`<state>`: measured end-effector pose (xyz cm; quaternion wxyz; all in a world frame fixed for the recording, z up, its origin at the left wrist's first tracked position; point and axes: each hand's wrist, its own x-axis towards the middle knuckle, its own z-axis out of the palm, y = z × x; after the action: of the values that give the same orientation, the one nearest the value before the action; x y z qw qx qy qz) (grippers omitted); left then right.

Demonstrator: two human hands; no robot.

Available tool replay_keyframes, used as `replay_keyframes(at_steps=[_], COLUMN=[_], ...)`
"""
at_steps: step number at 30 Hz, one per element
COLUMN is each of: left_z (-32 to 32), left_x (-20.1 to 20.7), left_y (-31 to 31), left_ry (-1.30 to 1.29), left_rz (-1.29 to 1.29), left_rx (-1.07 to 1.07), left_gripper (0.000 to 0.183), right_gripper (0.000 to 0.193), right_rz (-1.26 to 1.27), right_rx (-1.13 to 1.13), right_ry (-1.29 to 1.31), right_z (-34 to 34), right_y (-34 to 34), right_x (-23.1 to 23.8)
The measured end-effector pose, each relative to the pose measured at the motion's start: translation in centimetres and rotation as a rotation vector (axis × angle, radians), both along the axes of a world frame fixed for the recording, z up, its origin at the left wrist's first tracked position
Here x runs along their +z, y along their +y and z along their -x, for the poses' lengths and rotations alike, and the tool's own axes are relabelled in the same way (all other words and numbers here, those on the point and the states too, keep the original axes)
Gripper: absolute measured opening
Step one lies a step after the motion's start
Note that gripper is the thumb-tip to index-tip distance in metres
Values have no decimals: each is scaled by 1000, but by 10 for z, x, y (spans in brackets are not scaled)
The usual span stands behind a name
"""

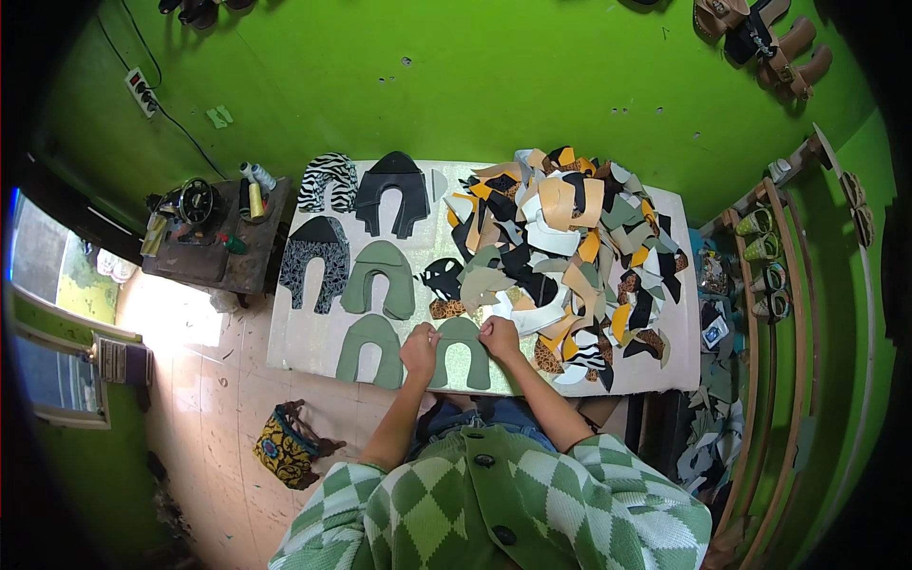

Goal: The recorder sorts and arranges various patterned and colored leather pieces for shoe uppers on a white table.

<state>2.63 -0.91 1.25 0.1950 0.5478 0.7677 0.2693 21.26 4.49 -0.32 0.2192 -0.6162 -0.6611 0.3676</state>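
At the lower middle of the frame both hands rest on a green horseshoe-shaped cut piece (463, 350) lying near the front edge of the white table (304, 342); the left hand (419, 348) lies flat with fingers together on the piece's left arm, and the right hand (500, 336) presses curled fingers onto its upper right curve, though whether it pinches the edge I cannot tell; just left of it lies a second green piece (371, 349), a narrow strip of bare table between them; above sit a third green piece (381, 277), a black patterned piece (316, 258), a zebra-striped piece (329, 180) and a black piece (393, 190), each apart from the next; the right half of the table is heaped with a pile of mixed cut pieces (570, 247) reaching its far and right edges; a sewing machine stand (214, 233) stands off the table's left edge, and a patterned bag (285, 446) sits on the tiled floor at lower left.
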Motion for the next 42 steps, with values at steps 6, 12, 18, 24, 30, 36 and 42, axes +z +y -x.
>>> replay_keyframes(at_steps=[6,12,18,24,30,36,42], left_z=[-7,-11,-6,-5,-4,-5,-10], left_x=[0,-17,-21,-17,-21,-20,-16], left_y=[-4,-22,-38,-44,-44,-44,-40], left_ry=[204,155,232,356,426,454,414], left_rz=[-157,-264,-158,-104,-101,-95,-35], left_rx=[-135,-373,-509,-569,-568,-570,-557], left_gripper=[15,22,40,50,51,51,53], right_gripper=[25,19,34,40,42,43,41], right_rz=[-260,-441,-433,-573,-540,-500,-491], right_rx=[92,328,353,347,401,442,350], right_ry=[-139,-238,-411,-683,-750,-842,-717], right_z=[4,7,18,26,29,33,29], right_y=[-14,-40,-62,-69,-68,-70,-72], right_x=[16,13,19,15,14,16,14])
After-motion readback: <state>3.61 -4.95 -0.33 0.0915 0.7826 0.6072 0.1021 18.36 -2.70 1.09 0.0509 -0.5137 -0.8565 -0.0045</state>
